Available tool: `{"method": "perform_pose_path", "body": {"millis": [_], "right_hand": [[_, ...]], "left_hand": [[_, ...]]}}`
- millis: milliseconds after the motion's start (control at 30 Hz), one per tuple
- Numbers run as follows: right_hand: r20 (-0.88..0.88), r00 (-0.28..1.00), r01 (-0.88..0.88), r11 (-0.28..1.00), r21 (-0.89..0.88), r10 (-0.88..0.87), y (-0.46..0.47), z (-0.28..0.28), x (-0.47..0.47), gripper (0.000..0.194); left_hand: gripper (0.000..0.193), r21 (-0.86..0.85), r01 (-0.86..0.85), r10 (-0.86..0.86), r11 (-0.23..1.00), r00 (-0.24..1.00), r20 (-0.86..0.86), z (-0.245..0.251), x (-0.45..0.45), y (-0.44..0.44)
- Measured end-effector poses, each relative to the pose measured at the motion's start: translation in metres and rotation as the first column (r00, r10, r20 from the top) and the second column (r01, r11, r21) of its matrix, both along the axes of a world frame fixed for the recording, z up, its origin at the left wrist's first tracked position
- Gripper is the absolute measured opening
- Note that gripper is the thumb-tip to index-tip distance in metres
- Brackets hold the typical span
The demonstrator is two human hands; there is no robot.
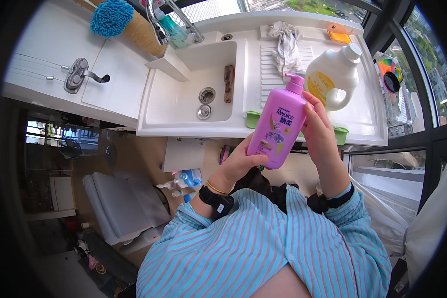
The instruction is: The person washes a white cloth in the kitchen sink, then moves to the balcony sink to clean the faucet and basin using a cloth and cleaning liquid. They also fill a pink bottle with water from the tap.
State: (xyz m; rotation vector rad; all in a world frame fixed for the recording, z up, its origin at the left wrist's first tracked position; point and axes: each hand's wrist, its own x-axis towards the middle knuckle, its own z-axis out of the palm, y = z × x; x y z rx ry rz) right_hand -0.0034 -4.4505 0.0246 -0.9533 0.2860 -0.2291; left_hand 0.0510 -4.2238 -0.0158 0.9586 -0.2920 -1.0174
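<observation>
Both hands hold a pink Rejoice pump bottle [276, 128] in front of me, tilted a little to the right, its printed front facing up at me. My left hand [240, 160] grips the lower left side near the base, thumb across the front. High on the right side, my right hand [318, 123] touches the bottle just below its pump head [295, 82]. A large white detergent jug [333, 76] with a handle and yellow label stands just beyond my right hand. Behind the pink bottle, a green plastic tray [341, 135] is partly hidden at the sink's front edge.
A white sink basin [186, 104] with a drain lies left, a wooden-handled brush [228, 83] inside. A crumpled cloth [286, 44] rests on the ribbed drainboard [267, 74]. Farther back are a faucet [188, 22], a green-capped bottle [173, 29] and a whale-shaped sponge holder [337, 29]. Several bottles [190, 178] stand below.
</observation>
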Motion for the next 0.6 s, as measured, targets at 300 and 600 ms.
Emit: {"method": "perform_pose_path", "body": {"millis": [300,600], "right_hand": [[-0.078,0.96,-0.247,0.943,0.222,0.27,0.101,-0.032,0.162,0.063],[-0.187,0.966,-0.154,0.98,0.127,0.176,0.148,-0.037,0.253,0.062]], "left_hand": [[0.089,0.095,-0.049,0.045,0.994,0.998,0.046,0.019,0.137,0.085],[0.072,0.686,0.017,-0.525,0.727,0.658,0.54,-0.017,0.348,0.157]]}}
